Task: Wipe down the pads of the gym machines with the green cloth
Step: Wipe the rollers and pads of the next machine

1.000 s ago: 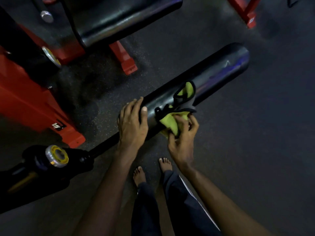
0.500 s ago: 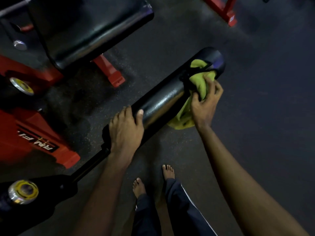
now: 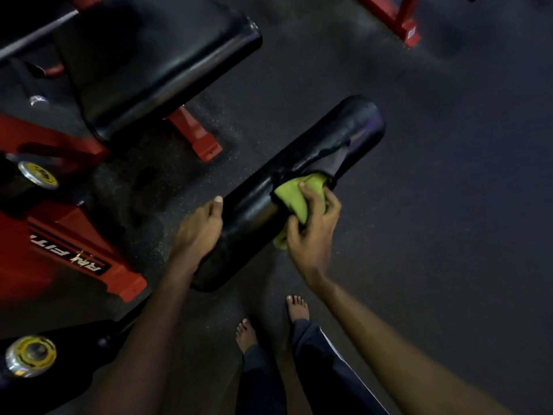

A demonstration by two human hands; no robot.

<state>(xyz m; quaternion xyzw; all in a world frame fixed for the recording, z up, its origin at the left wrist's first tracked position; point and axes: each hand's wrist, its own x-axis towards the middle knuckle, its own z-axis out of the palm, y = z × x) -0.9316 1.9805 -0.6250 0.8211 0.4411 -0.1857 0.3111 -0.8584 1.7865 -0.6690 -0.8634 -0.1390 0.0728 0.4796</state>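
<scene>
A long black roller pad [image 3: 251, 205] runs diagonally across the middle of the view, its cover torn near the far end. My right hand [image 3: 314, 232] grips the bunched green cloth [image 3: 294, 196] and presses it against the pad's middle, just below the tear. My left hand [image 3: 199, 229] holds the pad's near end, thumb on top and fingers wrapped behind it.
A large black seat pad [image 3: 155, 64] sits at the upper left on a red machine frame [image 3: 68, 259]. Round metal weight stubs [image 3: 30, 356] stick out at the lower left. My bare feet [image 3: 297, 307] stand on the dark rubber floor [image 3: 449, 205].
My right hand has slid the cloth from the pad's far end back toward its middle. My left hand keeps its grip on the near end.
</scene>
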